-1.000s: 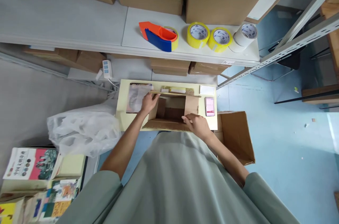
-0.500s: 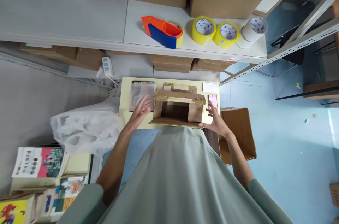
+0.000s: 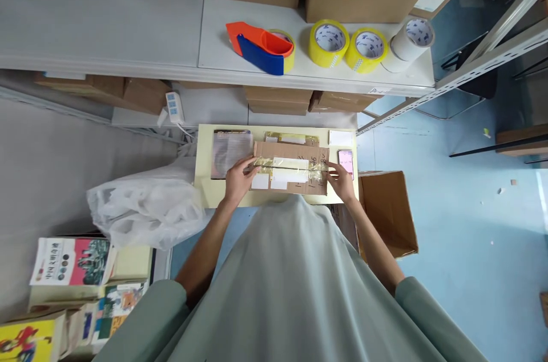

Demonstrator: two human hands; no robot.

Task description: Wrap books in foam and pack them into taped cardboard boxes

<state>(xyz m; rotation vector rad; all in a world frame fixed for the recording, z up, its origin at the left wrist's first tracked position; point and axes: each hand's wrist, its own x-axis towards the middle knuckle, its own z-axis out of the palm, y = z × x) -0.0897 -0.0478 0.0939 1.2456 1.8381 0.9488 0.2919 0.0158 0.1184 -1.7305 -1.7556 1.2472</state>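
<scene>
A small cardboard box (image 3: 285, 185) sits on the pale yellow table (image 3: 203, 190) before me, its top flaps folded down so they meet along a middle seam. White labels, clear tape and black handwriting cover the flaps. My left hand (image 3: 240, 180) has its fingers bent on the box's left end at the seam. At the right end, my right hand (image 3: 341, 180) grips the flaps' edge in the same way. The box's inside is hidden. Left of it lies a plastic-wrapped item (image 3: 231, 153); to the right are a phone (image 3: 346, 163) and a white card (image 3: 341, 137).
An orange and blue tape dispenser (image 3: 259, 49) and yellow tape rolls (image 3: 329, 43) stand on the shelf (image 3: 128, 36) above. An open carton (image 3: 387, 213) is at the right, a white plastic bag (image 3: 143, 202) at the left. Books (image 3: 71, 262) lie lower left.
Half a second ago the box stood open with both hands apart from its flaps. Now the flaps are folded down, and both hands have moved inward onto the box's ends.
</scene>
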